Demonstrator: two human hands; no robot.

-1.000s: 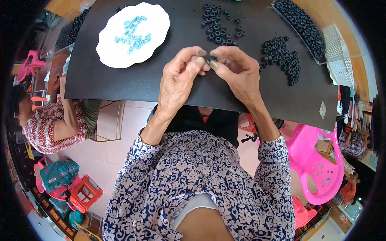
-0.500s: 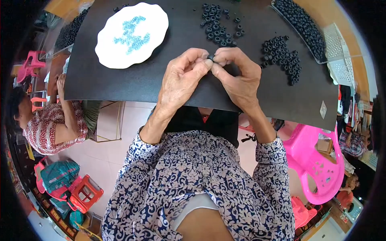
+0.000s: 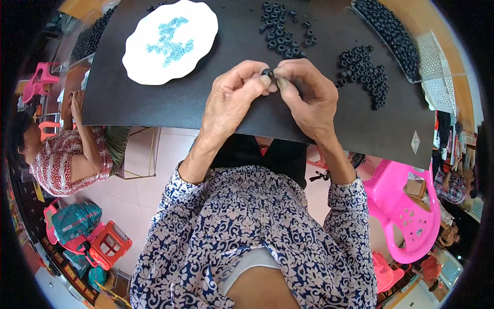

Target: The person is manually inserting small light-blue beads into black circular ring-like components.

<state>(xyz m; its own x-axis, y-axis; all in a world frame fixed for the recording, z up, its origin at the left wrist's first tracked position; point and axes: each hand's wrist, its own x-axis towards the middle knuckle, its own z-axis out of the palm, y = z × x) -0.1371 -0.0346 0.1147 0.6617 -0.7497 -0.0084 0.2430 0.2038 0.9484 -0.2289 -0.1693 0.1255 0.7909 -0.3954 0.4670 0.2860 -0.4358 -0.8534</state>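
Over the dark table, my left hand (image 3: pixel 234 92) pinches a small round black part (image 3: pixel 267 73) between thumb and fingertips. Close against it, my right hand (image 3: pixel 311 95) has thumb and fingers bent around the same part, touching its right side; whether they hold a second small piece I cannot make out. Beyond my hands lies a loose group of black ring-shaped parts (image 3: pixel 280 38). To the right is a pile of smaller black rings (image 3: pixel 363 72). On the left, a white scalloped plate (image 3: pixel 141 67) holds several tiny blue-and-white pieces (image 3: pixel 172 44).
A clear tray of black parts (image 3: pixel 388 36) stands at the far right, beside a white perforated basket (image 3: pixel 429 56). A pink plastic chair (image 3: pixel 406 216) is right of me. On the left another person (image 3: pixel 72 154) sits at the table, with a red stool (image 3: pixel 110 246) nearby.
My right thumb and fingers have shifted slightly to the right of the black part, showing more of it. My left hand stays nearly in place.
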